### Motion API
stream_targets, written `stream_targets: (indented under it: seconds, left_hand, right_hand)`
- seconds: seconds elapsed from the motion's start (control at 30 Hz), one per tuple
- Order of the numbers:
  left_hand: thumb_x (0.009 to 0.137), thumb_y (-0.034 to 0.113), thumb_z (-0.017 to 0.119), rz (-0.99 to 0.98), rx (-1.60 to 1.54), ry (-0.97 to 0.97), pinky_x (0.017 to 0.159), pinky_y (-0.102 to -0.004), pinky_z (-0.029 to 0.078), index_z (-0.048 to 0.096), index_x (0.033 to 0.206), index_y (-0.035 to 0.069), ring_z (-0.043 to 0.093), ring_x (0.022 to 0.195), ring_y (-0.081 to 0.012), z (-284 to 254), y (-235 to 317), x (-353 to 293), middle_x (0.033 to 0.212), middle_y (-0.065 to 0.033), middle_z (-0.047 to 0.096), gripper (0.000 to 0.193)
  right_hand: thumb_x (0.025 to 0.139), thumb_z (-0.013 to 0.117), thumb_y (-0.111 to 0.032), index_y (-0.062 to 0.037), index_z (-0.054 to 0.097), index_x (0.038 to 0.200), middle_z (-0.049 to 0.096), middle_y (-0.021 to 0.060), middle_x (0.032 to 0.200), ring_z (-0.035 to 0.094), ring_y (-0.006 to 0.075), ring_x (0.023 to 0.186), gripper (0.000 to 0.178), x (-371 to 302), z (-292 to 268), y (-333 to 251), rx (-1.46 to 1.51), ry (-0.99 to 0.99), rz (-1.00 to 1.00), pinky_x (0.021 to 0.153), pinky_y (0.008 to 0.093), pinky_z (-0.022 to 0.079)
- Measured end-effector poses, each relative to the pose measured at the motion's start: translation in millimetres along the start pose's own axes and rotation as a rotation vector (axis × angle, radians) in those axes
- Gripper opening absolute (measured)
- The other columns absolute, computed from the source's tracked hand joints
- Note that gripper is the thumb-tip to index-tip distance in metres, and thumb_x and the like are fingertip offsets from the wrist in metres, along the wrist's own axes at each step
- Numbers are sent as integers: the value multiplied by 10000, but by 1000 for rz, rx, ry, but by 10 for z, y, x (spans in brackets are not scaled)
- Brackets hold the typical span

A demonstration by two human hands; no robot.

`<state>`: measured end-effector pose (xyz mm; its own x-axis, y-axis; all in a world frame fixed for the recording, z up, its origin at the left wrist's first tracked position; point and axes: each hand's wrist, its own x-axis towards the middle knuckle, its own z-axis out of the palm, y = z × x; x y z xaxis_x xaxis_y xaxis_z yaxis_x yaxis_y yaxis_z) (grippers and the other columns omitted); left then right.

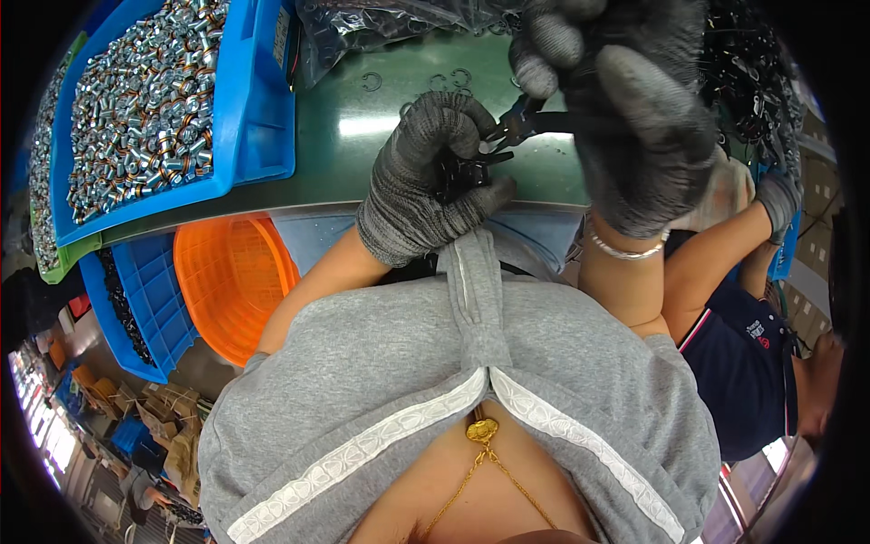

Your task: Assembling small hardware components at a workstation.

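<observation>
My left hand (426,172), in a grey knit glove, is closed around a small black part (464,172) above the table's near edge. Fingers hide much of that part. Held in my right hand (639,118), also gloved, is a pair of pliers (521,124) with dark jaws. The jaws point left and meet the black part at my left fingertips; I cannot tell whether they grip anything. Several open retaining rings (372,82) lie on the green tabletop (349,145) beyond my left hand.
A blue bin (258,118) of metal pins stands at the left. Below the table edge are an orange basket (231,281) and another blue bin (149,299). Clear plastic bags (381,27) lie at the back. Dark parts (748,82) are heaped at right, beside a co-worker's gloved hand (778,199).
</observation>
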<state>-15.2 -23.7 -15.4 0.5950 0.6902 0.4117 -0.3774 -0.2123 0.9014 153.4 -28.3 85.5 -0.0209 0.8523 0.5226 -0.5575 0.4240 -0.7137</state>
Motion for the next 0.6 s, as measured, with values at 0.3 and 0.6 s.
stream_targets:
  seconds: [0.3, 0.6]
  left_hand:
    - [674, 85, 865, 98, 183, -304, 795, -338, 494, 587, 1008, 91, 588, 941, -221, -234, 701, 347, 1065, -121, 592, 435]
    - [922, 303, 653, -65, 31, 270, 977, -371, 431, 520, 1341, 138, 553, 1121, -162, -1370, 1616, 1928, 1289, -117, 577, 470]
  right_hand:
    - [892, 623, -161, -98, 560, 1267, 552, 66, 1006, 500, 164, 820, 386, -123, -530, -755, 9, 566, -216, 655, 306, 459]
    - [847, 738, -315, -77, 642, 1243, 684, 154, 1132, 650, 258, 1061, 471, 329, -1723, -768, -1563, 685, 385, 946, 359, 499]
